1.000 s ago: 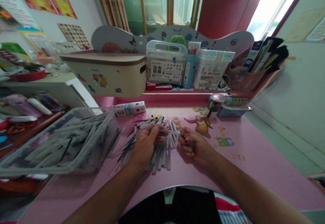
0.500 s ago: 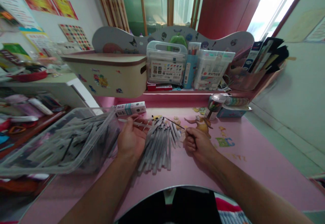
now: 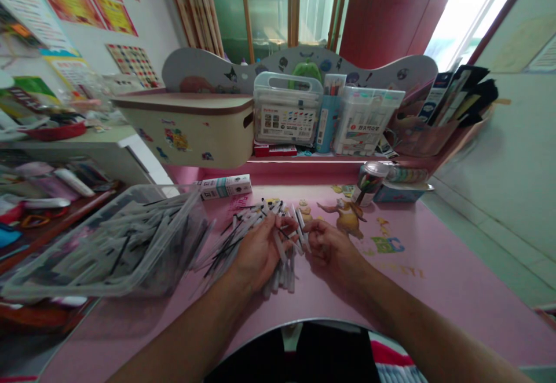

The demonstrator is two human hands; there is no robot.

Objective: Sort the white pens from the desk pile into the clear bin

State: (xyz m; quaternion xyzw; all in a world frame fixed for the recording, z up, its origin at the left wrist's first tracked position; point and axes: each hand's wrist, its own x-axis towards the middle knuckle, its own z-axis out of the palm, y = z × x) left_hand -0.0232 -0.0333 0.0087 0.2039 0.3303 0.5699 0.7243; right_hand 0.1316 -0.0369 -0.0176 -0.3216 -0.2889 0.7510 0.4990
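Observation:
My left hand [image 3: 259, 252] is closed around a pale translucent tube [image 3: 280, 246] that looks like a pen barrel. A thin dark stick [image 3: 285, 234] lies across its fingertips and points at my right hand. My right hand [image 3: 326, 245] is curled into a pinch just to the right, its fingertips near the stick's end; what it grips is mostly hidden. Beneath and between the hands lies a bundle of similar tubes [image 3: 284, 278]. More tubes mixed with dark thin sticks [image 3: 228, 250] are spread left of my left wrist, partly covered by it.
A clear plastic bin [image 3: 130, 290] full of tubes stands at the left on the pink desk [image 3: 434, 290]. Behind are a small white box [image 3: 226, 186], a jar [image 3: 369, 183] and a blue box [image 3: 399, 192]. A shelf above carries a cream storage box [image 3: 191, 134] and marker cases [image 3: 286, 116].
My left hand has moved right over the bundle and closed on the tube. My right hand stays nearly in place, and the two hands are now close together. Loose sticks at left are uncovered.

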